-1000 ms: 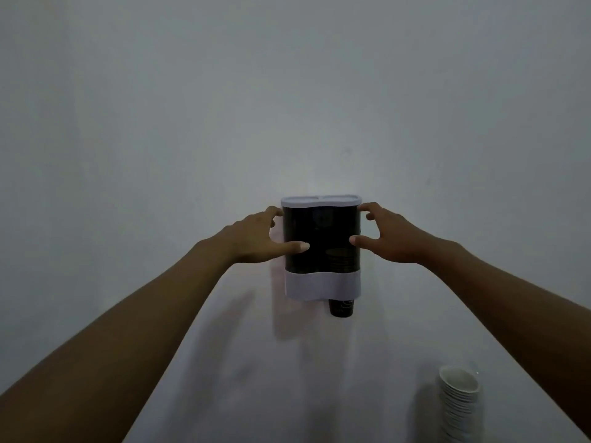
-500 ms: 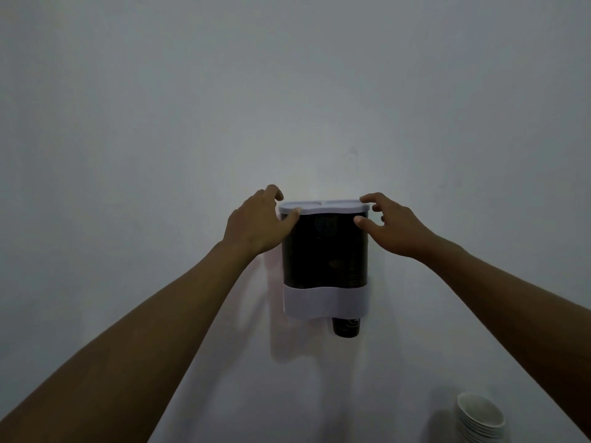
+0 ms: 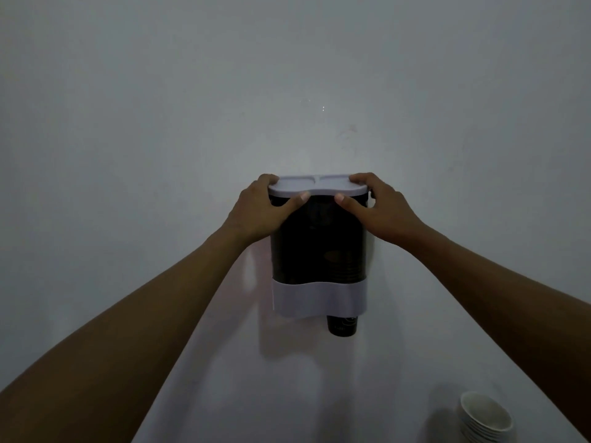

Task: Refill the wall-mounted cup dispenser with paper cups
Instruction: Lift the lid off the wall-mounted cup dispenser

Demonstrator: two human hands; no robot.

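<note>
A dim view from a head-worn camera is showing a plain wall with a cup dispenser (image 3: pixel 318 251) mounted at the centre: a dark, see-through body with a pale band around its lower part and a pale lid (image 3: pixel 316 186) on top. A dark cup (image 3: pixel 341 324) is poking out of the bottom on the right side. Low in the right corner, a stack of white paper cups (image 3: pixel 486 417) is waiting, well apart from the dispenser.

Both bare arms are reaching up. The left hand (image 3: pixel 262 212) is gripping the lid's left end, fingers curled over the top and thumb pressing the front edge. The right hand (image 3: pixel 380 209) is mirroring it on the right end. Both hands are closing on the lid, which is looking still seated (whether it has started to lift is hard to tell in this light).

What could go wrong, as a judgement: if the lid is snug, a hard upward pull could strain the wall mount or jerk the whole unit; lifting one end faster could be jamming the lid crooked; a sudden release could send it slipping from the fingers.

Compared with half a second earlier, both hands are now sitting higher and further onto the lid, thumbs drawn in towards its middle, where before they were only touching its outer corners. The view is also tilting upward a little, so the dispenser is sitting lower in the picture.
</note>
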